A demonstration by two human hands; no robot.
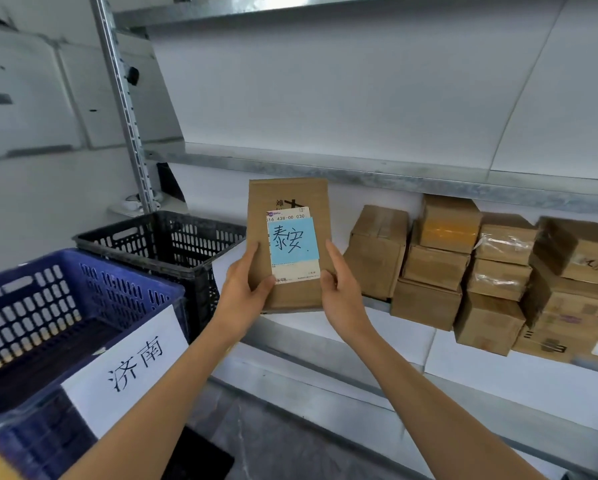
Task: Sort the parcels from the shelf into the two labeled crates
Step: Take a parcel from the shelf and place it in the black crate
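Observation:
I hold a flat brown cardboard parcel (288, 199) upright in front of the shelf, its face toward me. A blue note with handwritten characters (293, 241) sits on its white shipping label. My left hand (243, 287) grips the parcel's lower left edge, thumb on the face. My right hand (339, 284) grips the lower right edge. A blue crate (83, 271) with a white paper label (131, 368) stands at the lower left. Behind it stands a black crate (186, 223); no label shows on it.
Several brown cardboard boxes (439, 265) are stacked on the white shelf board (359, 327) to the right. A metal upright (131, 133) rises left of the shelf. Another shelf (325, 161) runs above. Grey floor lies below.

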